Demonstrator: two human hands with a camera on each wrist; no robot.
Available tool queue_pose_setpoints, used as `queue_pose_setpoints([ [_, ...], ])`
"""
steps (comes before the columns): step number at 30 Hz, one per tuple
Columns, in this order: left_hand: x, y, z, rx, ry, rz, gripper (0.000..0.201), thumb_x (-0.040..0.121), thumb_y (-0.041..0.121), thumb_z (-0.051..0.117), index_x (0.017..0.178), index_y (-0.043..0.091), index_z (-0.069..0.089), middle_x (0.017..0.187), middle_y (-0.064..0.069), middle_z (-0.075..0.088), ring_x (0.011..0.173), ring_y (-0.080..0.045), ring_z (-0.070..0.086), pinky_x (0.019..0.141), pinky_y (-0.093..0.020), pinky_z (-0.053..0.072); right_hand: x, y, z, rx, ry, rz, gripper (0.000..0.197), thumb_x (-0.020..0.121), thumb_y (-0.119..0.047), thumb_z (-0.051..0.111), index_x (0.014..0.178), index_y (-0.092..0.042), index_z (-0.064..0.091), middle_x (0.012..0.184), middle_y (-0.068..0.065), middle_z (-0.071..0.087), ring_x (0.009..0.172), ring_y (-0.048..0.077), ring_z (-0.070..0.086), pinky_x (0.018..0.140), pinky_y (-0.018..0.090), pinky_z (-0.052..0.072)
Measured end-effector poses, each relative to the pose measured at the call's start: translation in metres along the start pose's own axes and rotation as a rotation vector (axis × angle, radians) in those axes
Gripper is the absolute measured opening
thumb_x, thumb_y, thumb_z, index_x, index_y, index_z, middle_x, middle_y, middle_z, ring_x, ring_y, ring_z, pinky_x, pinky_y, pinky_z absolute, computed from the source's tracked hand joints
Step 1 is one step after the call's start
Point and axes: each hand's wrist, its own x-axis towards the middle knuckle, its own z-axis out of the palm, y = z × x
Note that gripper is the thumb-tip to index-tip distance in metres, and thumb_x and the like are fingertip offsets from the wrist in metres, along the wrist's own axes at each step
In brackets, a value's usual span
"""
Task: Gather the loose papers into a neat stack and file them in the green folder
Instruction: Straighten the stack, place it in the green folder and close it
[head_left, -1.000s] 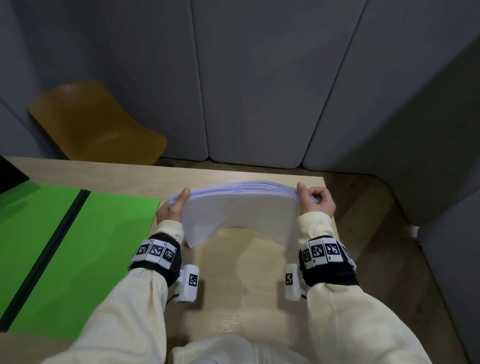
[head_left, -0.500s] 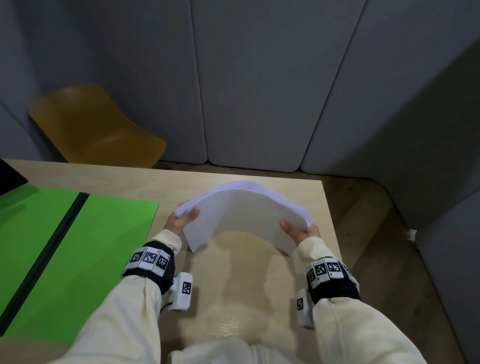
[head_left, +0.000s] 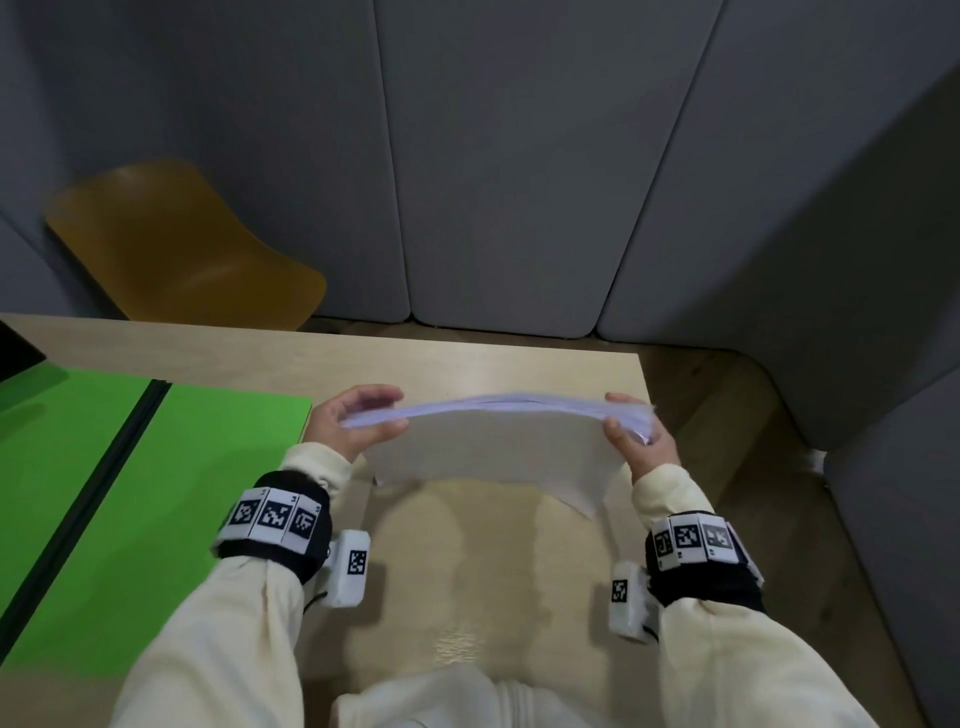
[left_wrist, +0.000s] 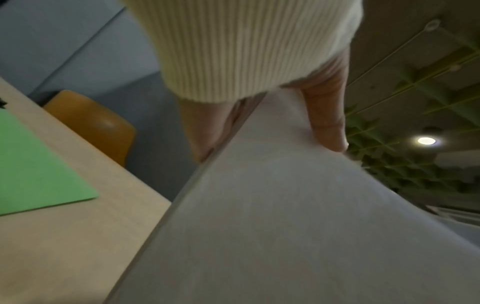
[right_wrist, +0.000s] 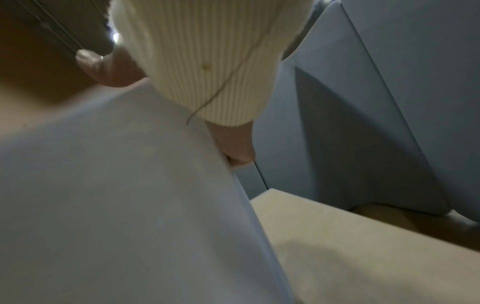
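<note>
i've got the stack of white papers (head_left: 493, 441) lifted off the wooden table (head_left: 467, 364), bowed upward in the middle. my left hand (head_left: 345, 421) pinches its left edge, thumb under and fingers over; my right hand (head_left: 636, 434) clamps the right edge the same way. the green folder (head_left: 156, 493) lies open on the table to my left, apart from the stack.

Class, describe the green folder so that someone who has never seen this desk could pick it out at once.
Start at the pale wooden table. On its left part, left of the left hand, the green folder lies open and flat. Its bright green and the dark spine down its middle set it apart from the white paper stack.
</note>
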Motion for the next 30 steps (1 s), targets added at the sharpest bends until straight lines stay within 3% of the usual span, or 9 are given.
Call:
queue_pose_setpoints([
  [5, -0.001, -0.014, 0.002, 0.006, 0.022, -0.077, 0.032, 0.067, -0.01, 0.075, 0.078, 0.02, 0.068, 0.066, 0.02, 0.074, 0.062, 0.011, 0.065, 0.068, -0.004, 0.051, -0.007, 0.009, 0.005, 0.092, 0.052, 0.031, 0.054, 0.042, -0.061, 0.072, 0.086, -0.028, 0.067, 0.077, -0.016, 0.07, 0.072, 0.003, 0.063, 0.053, 0.003, 0.047],
  [9, 0.002, -0.012, 0.002, -0.015, 0.174, -0.104, 0.03, 0.072, -0.006, 0.073, 0.073, 0.022, 0.064, 0.051, 0.025, 0.067, 0.057, 0.002, 0.062, 0.055, -0.002, 0.047, -0.005, 0.007, 0.005, 0.161, 0.11, -0.001, 0.007, 0.086, -0.027, 0.062, 0.083, -0.024, 0.068, 0.078, -0.021, 0.07, 0.069, -0.005, 0.062, 0.057, 0.004, 0.046],
  [13, 0.001, -0.007, 0.007, 0.015, 0.228, -0.15, 0.038, 0.077, -0.013, 0.063, 0.069, 0.023, 0.057, 0.05, 0.014, 0.065, 0.066, -0.011, 0.051, 0.056, -0.007, 0.046, -0.007, 0.006, 0.007, 0.147, 0.137, -0.015, 0.02, 0.09, -0.037, 0.052, 0.086, -0.029, 0.069, 0.08, -0.021, 0.071, 0.072, 0.002, 0.061, 0.061, 0.015, 0.049],
  [17, -0.004, -0.001, 0.018, 0.177, 0.138, -0.182, 0.038, 0.071, -0.016, 0.06, 0.07, 0.021, 0.059, 0.074, -0.005, 0.059, 0.068, -0.017, 0.049, 0.054, -0.012, 0.039, -0.006, 0.012, 0.002, 0.159, -0.039, 0.043, 0.07, 0.055, -0.067, 0.071, 0.119, -0.043, 0.057, 0.099, -0.006, 0.068, 0.082, 0.018, 0.068, 0.07, 0.035, 0.059],
  [19, -0.003, 0.003, 0.024, 0.224, 0.107, -0.211, 0.032, 0.071, -0.015, 0.059, 0.072, 0.017, 0.062, 0.079, -0.009, 0.058, 0.076, -0.019, 0.048, 0.056, -0.017, 0.037, -0.007, 0.007, 0.002, 0.156, -0.077, 0.039, 0.064, 0.06, -0.065, 0.069, 0.119, -0.047, 0.055, 0.108, -0.002, 0.064, 0.093, 0.032, 0.064, 0.08, 0.05, 0.057],
  [22, 0.0, 0.016, 0.035, 0.197, 0.14, -0.235, 0.029, 0.07, -0.015, 0.058, 0.07, 0.014, 0.064, 0.069, -0.005, 0.057, 0.074, -0.02, 0.048, 0.054, -0.019, 0.035, -0.005, -0.01, 0.004, 0.115, -0.035, -0.03, 0.035, 0.073, -0.061, 0.058, 0.097, -0.038, 0.069, 0.099, -0.018, 0.07, 0.098, 0.029, 0.062, 0.087, 0.057, 0.052],
  [24, 0.002, 0.03, 0.039, 0.176, 0.163, -0.193, 0.032, 0.07, -0.013, 0.059, 0.058, 0.017, 0.057, 0.062, -0.001, 0.052, 0.064, -0.018, 0.044, 0.052, -0.02, 0.032, -0.002, -0.021, 0.007, 0.139, -0.03, -0.067, 0.03, 0.077, -0.057, 0.055, 0.091, -0.036, 0.071, 0.097, -0.02, 0.069, 0.093, 0.022, 0.06, 0.08, 0.051, 0.055],
  [28, 0.007, 0.04, 0.03, 0.141, 0.268, -0.119, 0.036, 0.072, -0.012, 0.059, 0.054, 0.019, 0.053, 0.057, 0.002, 0.049, 0.056, -0.012, 0.041, 0.05, -0.02, 0.034, 0.0, -0.027, 0.004, 0.235, -0.024, -0.102, 0.044, 0.064, -0.068, 0.061, 0.089, -0.034, 0.072, 0.1, -0.016, 0.067, 0.088, 0.005, 0.062, 0.069, 0.02, 0.053],
  [30, 0.007, 0.035, 0.022, 0.149, 0.291, -0.118, 0.038, 0.072, -0.013, 0.058, 0.056, 0.021, 0.056, 0.058, 0.005, 0.053, 0.057, -0.011, 0.045, 0.047, -0.009, 0.04, -0.001, -0.019, 0.003, 0.161, -0.044, -0.093, 0.043, 0.069, -0.065, 0.06, 0.093, -0.031, 0.07, 0.096, -0.02, 0.07, 0.08, -0.006, 0.062, 0.068, 0.016, 0.05],
])
